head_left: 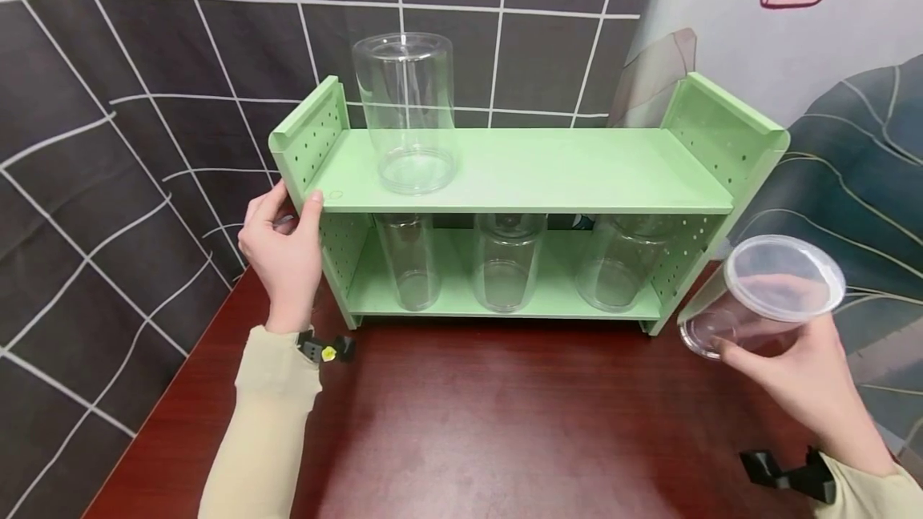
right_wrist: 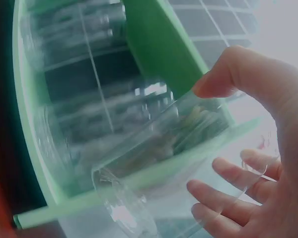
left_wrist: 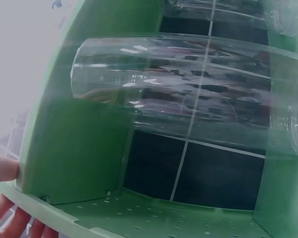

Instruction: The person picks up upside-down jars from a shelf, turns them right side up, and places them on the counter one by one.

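A light green two-tier rack (head_left: pixel 548 170) stands on the table. My left hand (head_left: pixel 284 251) grips its left side panel, thumb on the front edge and fingers behind; the left wrist view shows the fingers (left_wrist: pixel 15 218) curled round that edge. My right hand (head_left: pixel 811 379) holds a clear plastic jar (head_left: pixel 782 275) tilted off the right end of the rack, its frosted round end facing up. Thumb and fingers span the jar's sides in the right wrist view. Another clear jar (head_left: pixel 407 94) is on the upper tier at the left.
Three clear jars, a narrow one (head_left: pixel 409 271), a middle one (head_left: pixel 505 271) and a right one (head_left: pixel 616 271), stand on the lower tier. The reddish-brown table (head_left: pixel 490 415) extends in front. Dark grid-patterned cloth (head_left: pixel 216 46) hangs behind and at the left; patterned fabric (head_left: pixel 851 150) is at the right.
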Tool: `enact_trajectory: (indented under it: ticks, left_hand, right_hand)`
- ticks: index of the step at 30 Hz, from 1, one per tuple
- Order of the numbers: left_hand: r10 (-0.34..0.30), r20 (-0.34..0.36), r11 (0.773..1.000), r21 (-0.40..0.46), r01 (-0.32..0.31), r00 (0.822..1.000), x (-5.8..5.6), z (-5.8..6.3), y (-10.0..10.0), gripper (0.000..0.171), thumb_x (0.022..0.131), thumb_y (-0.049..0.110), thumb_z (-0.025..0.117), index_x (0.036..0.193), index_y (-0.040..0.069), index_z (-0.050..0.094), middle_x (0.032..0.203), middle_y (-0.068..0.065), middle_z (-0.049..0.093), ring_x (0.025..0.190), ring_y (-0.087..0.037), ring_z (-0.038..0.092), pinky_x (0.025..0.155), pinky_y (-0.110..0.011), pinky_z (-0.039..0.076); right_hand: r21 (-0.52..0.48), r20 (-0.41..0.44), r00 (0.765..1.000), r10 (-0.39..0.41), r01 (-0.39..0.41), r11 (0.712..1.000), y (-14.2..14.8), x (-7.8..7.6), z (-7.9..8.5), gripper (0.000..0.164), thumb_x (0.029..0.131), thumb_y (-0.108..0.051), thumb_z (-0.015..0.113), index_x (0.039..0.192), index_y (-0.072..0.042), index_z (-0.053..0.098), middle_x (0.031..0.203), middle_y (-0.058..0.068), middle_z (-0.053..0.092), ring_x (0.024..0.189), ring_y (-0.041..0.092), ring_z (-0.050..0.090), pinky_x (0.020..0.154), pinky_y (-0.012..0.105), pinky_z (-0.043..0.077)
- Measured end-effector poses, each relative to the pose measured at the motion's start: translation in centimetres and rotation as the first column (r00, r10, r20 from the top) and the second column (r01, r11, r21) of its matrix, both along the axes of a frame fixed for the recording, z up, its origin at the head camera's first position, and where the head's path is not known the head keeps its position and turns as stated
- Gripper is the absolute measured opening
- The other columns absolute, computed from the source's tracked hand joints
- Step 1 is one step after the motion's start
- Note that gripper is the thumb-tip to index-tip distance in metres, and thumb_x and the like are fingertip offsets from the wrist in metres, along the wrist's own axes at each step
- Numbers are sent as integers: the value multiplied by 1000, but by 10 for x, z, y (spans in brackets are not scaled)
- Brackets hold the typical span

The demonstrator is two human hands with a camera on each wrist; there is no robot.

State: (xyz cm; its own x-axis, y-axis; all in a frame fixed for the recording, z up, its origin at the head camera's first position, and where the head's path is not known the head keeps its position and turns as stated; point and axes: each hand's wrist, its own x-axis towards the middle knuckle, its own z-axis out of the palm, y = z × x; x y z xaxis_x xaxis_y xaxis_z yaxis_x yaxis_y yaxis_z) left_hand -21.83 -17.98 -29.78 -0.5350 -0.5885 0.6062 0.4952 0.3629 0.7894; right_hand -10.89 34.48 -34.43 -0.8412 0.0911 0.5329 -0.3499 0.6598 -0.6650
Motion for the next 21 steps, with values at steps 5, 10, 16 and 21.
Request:
enact_trajectory:
  ticks: [5,10,16,21]
  left_hand:
    - [-46,-19,998,51,47,999,0,0,0,32,89,10,79,121,7,75,109,-5,71,95,-13,70,84,-23,57]
    - [-89,-54,991,98,94,995,-1,1,0,30,89,5,78,119,4,75,108,-9,75,93,-17,72,84,-27,58]
    - [-81,-35,994,65,83,996,0,3,-2,29,89,6,78,118,4,76,106,-9,75,91,-17,73,81,-25,59]
    - [-86,-26,994,59,88,996,1,5,-2,30,89,6,78,118,3,76,105,-9,75,91,-17,73,80,-25,59]
  right_hand:
    - [-100,-17,1000,20,-22,995,20,-13,-7,90,65,25,79,140,-15,48,110,-10,62,83,-1,64,72,7,49]
    - [-232,-22,997,76,-79,970,39,-36,-16,90,72,27,73,145,-14,40,115,-3,61,92,0,65,81,7,49]
    - [-152,123,989,-77,96,984,62,-64,-25,64,84,1,81,127,-29,44,120,-16,55,101,-5,55,83,2,42]
    - [-136,177,976,-127,152,979,77,-86,-40,52,87,-12,82,120,-30,46,117,-21,53,100,-7,51,80,1,42]
